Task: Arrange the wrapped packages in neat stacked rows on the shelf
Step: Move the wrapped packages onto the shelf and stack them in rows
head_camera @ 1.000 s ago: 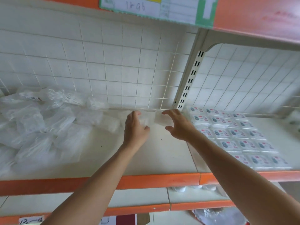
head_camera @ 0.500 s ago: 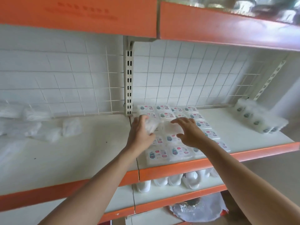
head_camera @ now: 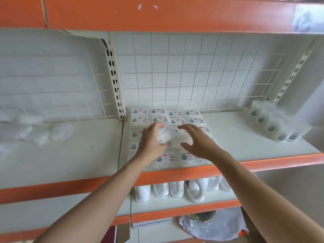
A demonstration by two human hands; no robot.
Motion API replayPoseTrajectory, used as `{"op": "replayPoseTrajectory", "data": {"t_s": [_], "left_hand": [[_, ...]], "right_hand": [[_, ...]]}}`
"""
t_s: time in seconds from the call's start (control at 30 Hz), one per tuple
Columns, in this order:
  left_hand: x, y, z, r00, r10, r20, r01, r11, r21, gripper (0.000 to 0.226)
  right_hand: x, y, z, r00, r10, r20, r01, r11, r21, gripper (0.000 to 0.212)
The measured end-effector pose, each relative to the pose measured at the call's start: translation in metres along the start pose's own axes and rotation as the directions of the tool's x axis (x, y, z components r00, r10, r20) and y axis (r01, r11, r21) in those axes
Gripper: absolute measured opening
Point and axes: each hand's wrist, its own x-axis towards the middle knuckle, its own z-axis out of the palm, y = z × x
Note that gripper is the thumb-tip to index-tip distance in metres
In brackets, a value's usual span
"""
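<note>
Flat wrapped packages with printed labels lie in neat rows on the white shelf, from the back grid to the orange front edge. My left hand grips a clear-wrapped package above the middle of those rows. My right hand hovers just to its right with fingers spread over a second white package, which partly shows under the palm. Whether that hand touches it cannot be told.
A loose heap of clear-wrapped packages lies on the left shelf section. Another row of packages leans at the far right of the shelf. White bottles stand on the shelf below. A slotted upright post divides the sections.
The view swung right from the loose heap to the arranged rows. Both hands carried the packages from the left section over the rows, and the right hand's fingers have spread.
</note>
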Motion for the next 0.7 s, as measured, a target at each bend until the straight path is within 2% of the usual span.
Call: {"op": "replayPoseTrajectory", "data": {"t_s": [0.1, 0.17, 0.5, 0.7], "left_hand": [[-0.001, 0.003, -0.005, 1.0, -0.009, 0.021, 0.009, 1.0, -0.016, 0.061], [-0.001, 0.002, -0.01, 0.999, 0.002, 0.037, -0.002, 1.0, -0.016, 0.063], [-0.001, -0.02, -0.042, 0.989, 0.051, 0.136, -0.037, 0.994, -0.098, 0.068], [0.0, -0.034, -0.056, 0.992, 0.053, 0.113, -0.06, 0.996, 0.06, 0.06]], "right_hand": [[0.003, -0.012, 0.002, 0.994, -0.105, -0.037, 0.108, 0.99, 0.093, 0.06], [0.006, -0.02, 0.003, 0.987, -0.148, -0.065, 0.153, 0.983, 0.096, 0.057], [0.029, -0.045, 0.014, 0.986, -0.141, -0.094, 0.153, 0.978, 0.138, 0.06], [0.037, -0.063, 0.023, 0.977, -0.133, -0.165, 0.164, 0.967, 0.194, 0.066]]}}
